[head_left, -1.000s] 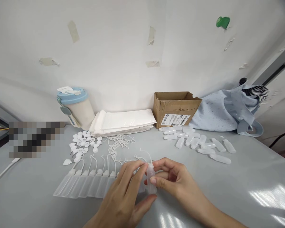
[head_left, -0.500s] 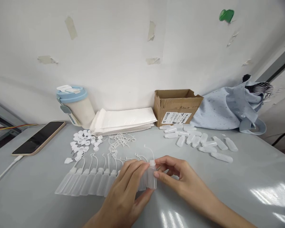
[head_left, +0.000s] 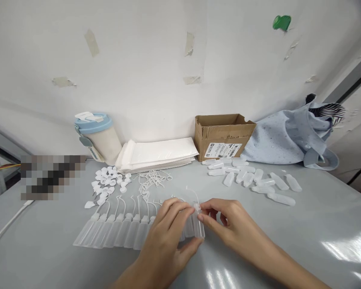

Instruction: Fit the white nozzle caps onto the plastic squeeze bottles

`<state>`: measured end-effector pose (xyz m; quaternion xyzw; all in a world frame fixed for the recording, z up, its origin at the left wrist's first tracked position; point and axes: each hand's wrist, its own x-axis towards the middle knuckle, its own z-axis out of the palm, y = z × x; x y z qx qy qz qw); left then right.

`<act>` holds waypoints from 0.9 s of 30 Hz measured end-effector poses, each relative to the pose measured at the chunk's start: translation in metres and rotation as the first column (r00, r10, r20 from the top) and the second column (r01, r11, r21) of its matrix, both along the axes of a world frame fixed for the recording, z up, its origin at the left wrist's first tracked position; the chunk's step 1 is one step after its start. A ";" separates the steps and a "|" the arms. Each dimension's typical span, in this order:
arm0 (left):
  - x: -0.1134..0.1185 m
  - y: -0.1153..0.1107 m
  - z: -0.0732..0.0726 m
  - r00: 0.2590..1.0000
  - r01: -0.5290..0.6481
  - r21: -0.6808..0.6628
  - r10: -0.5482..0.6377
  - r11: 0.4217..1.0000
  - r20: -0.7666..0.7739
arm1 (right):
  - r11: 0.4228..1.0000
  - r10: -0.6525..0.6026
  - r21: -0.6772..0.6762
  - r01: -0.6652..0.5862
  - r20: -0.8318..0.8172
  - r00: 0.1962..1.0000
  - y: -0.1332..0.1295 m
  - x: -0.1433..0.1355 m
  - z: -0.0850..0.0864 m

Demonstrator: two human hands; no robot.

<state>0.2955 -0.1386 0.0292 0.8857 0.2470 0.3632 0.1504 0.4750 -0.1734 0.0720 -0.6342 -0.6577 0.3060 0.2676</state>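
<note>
A small translucent bottle (head_left: 199, 226) with a thin white strand at its neck stands at the right end of a row of similar bottles (head_left: 117, 233). My left hand (head_left: 168, 233) is closed on it, fingers at the neck and thumb near the base, and hides part of the row. From the right, my right hand (head_left: 225, 220) pinches the neck with thumb and forefinger. Behind the row lie white caps (head_left: 106, 180) and a tangle of white strands (head_left: 153, 180). Loose bottles without strands (head_left: 264, 185) are scattered at the right.
Along the wall are a cup with a blue lid (head_left: 99, 136), a stack of white envelopes (head_left: 162, 150), a cardboard box (head_left: 222, 138) and a light blue bag (head_left: 279, 140). A white cable (head_left: 9, 224) runs on the grey table (head_left: 303, 237) at the left.
The held bottle and both hands appear slightly farther right. My right fingers have closed in around the bottle's neck. The view has shifted a little, and the phone area is now pixelated.
</note>
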 end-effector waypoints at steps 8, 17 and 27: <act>0.007 0.003 -0.001 0.991 -0.056 0.013 0.057 0.998 -0.121 | 0.998 0.056 -0.015 -0.055 0.054 0.997 0.004 -0.001 -0.010; 0.008 0.002 -0.003 0.976 -0.043 0.139 0.071 0.989 -0.204 | 0.996 0.087 -0.037 -0.084 0.075 0.993 0.006 0.000 -0.014; 0.011 0.003 -0.007 0.971 -0.015 0.336 0.094 0.942 -0.221 | 0.994 0.095 -0.068 -0.090 0.078 0.992 0.007 -0.003 -0.017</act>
